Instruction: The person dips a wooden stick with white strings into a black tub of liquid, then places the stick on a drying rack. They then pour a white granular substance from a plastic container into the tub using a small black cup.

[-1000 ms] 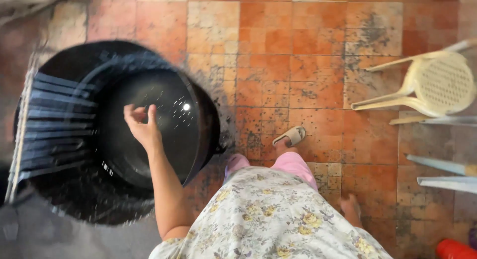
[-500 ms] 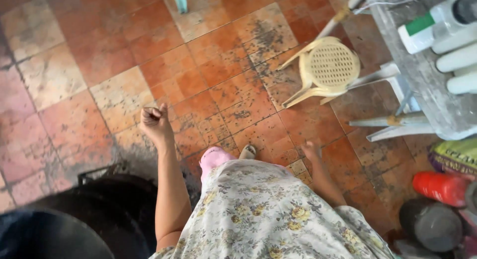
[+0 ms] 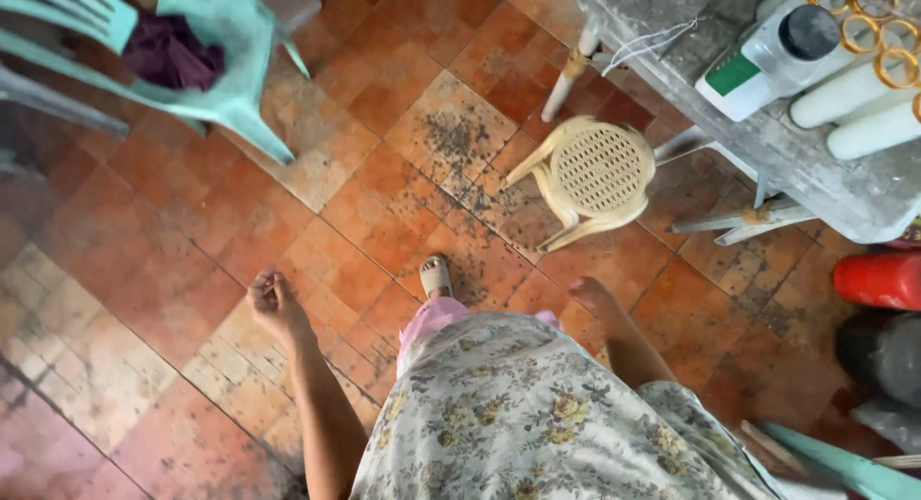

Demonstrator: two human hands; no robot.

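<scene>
Here, left hand: the left hand (image 3: 275,303) hangs out in front of the body, fingers curled together into a loose fist, nothing visible inside it, held clear above the tiled floor (image 3: 173,270).
Right hand: the right hand (image 3: 592,296) hangs low beside the floral dress (image 3: 518,414), fingers pointing down toward the tiles; it looks empty, though whether its fingers are spread or curled I cannot tell from this angle.
Nearest thing: a small cream plastic stool (image 3: 597,171) with a perforated round seat stands upright on the floor, ahead of the body and off to the right.
Which hand is nearer: the right hand is near the stool, just below it in the head view; the left hand is well apart from it, across the body.
Stool's setting: it sits just beside the legs of the grey worktop (image 3: 815,178), partly tucked toward its edge.
On the worktop: a white jug with a green label (image 3: 767,63) and pale tubes (image 3: 863,102) lying side by side.
Foot: a sandalled foot (image 3: 436,274) points forward between the two hands.
Far left: a turquoise plastic chair (image 3: 206,39) with a dark purple cloth (image 3: 168,51) on its seat, well apart from both hands.
Far right: a red container (image 3: 878,279) at the edge.
</scene>
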